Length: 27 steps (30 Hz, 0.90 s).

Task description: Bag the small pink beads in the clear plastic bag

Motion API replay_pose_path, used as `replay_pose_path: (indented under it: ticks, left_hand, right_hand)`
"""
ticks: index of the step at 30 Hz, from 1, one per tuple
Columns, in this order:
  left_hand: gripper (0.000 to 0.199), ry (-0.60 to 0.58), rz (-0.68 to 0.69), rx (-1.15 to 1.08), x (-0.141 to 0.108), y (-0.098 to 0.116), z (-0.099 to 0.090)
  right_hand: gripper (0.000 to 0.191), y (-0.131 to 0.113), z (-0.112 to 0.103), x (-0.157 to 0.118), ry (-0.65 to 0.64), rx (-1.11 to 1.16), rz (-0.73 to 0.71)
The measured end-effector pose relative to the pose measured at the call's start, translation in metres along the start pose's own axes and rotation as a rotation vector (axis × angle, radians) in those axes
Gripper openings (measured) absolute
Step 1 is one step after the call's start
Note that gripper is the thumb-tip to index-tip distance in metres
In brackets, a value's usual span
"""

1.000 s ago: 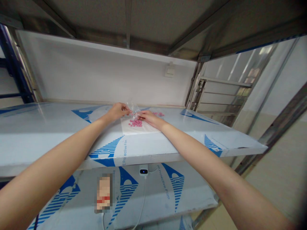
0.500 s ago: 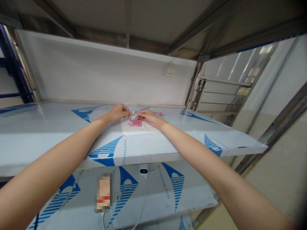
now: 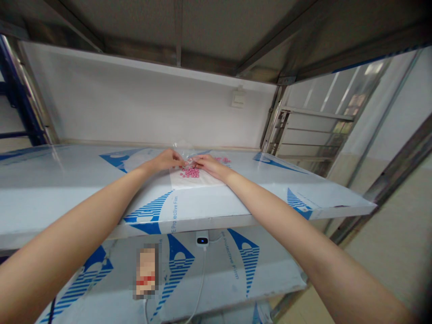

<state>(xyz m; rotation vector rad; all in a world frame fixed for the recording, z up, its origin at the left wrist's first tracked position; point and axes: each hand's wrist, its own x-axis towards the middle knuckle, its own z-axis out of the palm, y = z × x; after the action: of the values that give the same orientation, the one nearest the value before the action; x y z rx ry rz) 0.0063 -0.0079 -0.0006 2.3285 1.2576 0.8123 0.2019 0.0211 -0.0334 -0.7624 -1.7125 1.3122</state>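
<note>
Between my two hands is a clear plastic bag (image 3: 184,147), crumpled and see-through, over a white sheet (image 3: 182,183) on the upper shelf. My left hand (image 3: 168,159) has its fingers closed at the bag's left side. From the right, my right hand (image 3: 208,164) pinches the bag with its fingertips. Just below the fingers lies a pile of small pink beads (image 3: 191,173), loose on the sheet. More pink beads (image 3: 224,160) lie behind my right hand, partly hidden by it. Whether a bead is inside either pinch is too small to tell.
The film-covered shelf (image 3: 84,193) spans the view, with a metal shelf overhead. On the lower shelf (image 3: 216,279) lie a blurred-out phone-like object (image 3: 146,270) and a small white device (image 3: 202,239) with a cable. A wall switch (image 3: 238,99) is behind; a metal post (image 3: 273,119) stands right.
My left fingers have shifted slightly down and to the right, towards the beads. The plastic bag has changed shape a little; my right hand stays nearly in place.
</note>
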Motion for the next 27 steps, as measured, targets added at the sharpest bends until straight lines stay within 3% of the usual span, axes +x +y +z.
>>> replay_pose_path:
  ticks: [11,16,21,27]
  left_hand:
    - [0.022,0.029,-0.038,0.009,0.006,-0.008,0.000]
    - [0.021,0.121,-0.084,0.067,0.007,-0.014,-0.004]
    - [0.016,0.197,-0.075,0.178,0.008,-0.017,-0.008]
    - [0.023,0.202,0.001,0.234,0.006,-0.011,-0.010]
  right_hand:
    - [0.006,-0.001,0.002,0.000,0.032,0.008,0.009]
    - [0.006,-0.011,-0.001,-0.006,0.056,-0.027,-0.013]
    - [0.010,-0.020,-0.009,-0.009,0.016,-0.122,-0.052]
    - [0.012,-0.017,-0.011,-0.003,0.103,-0.189,-0.093]
